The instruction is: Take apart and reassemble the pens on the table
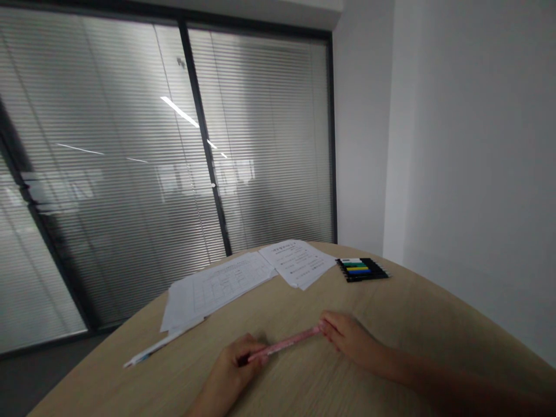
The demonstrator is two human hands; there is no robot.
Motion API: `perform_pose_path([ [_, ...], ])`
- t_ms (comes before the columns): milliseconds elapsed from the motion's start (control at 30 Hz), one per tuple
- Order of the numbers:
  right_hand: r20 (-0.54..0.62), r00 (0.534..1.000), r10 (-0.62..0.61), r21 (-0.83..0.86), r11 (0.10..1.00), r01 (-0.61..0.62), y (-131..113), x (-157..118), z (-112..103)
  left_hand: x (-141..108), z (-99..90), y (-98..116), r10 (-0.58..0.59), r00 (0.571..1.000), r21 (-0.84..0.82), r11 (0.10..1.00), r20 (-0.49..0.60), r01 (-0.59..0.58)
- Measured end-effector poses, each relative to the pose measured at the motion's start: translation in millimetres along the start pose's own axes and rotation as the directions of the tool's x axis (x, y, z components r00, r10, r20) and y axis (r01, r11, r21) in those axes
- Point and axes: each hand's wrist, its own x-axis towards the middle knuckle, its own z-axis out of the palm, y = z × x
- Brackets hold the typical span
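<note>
Both hands hold a slim pink stick (288,342) with pale marks along its side, slanting up to the right just over the wooden table. My left hand (241,364) pinches the lower left end between thumb and fingers. At the upper right end, my right hand (343,336) is closed round the tip. Too little detail shows to say whether it is a pen, a ruler or something else. The two ends are partly hidden by the fingers.
Printed sheets (226,286) lie at the back left of the round table (278,307), with another printed stack (299,263) beside them. A white pen-like item (150,353) rests near the left edge. A row of black pens (363,270) lies at the back right.
</note>
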Motion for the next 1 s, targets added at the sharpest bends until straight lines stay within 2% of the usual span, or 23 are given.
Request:
perform_pose_path([
  [233, -0.023, 1.000, -0.019, -0.042, 0.999, 0.018, -4, 1, -2, -6, 1.5, 9, 0.107, 0.994, 0.097, 0.990, -0.027, -0.104],
  [400, 0.025, 0.998, 0.054, 0.104, 0.993, -0.056, 0, 2, 0, -7, 1.1, 9, 0.100, 0.992, 0.102, 0.990, -0.077, -0.092],
  [467, 0.007, 0.998, 0.055, 0.127, 0.990, -0.055, 1, 2, 0, -6, 0.3, 7, 0.111, 0.988, 0.097, 0.990, -0.107, -0.101],
  [567, -0.058, 0.998, -0.030, 0.097, 0.995, 0.035, -3, 1, -2, -4, -0.5, 6, 0.124, 0.981, 0.071, 0.991, -0.150, -0.114],
  [800, -0.104, 0.978, -0.181, 0.016, 0.983, 0.183, -12, -4, -5, -5, 1.0, 15, 0.157, 0.967, 0.028, 0.988, -0.200, -0.155],
  [1000, -0.161, 0.941, -0.297, -0.166, 0.948, 0.271, -7, -12, -2, -7, -11.7, 37, 0.173, 0.959, 0.141, 0.979, -0.223, -0.144],
])
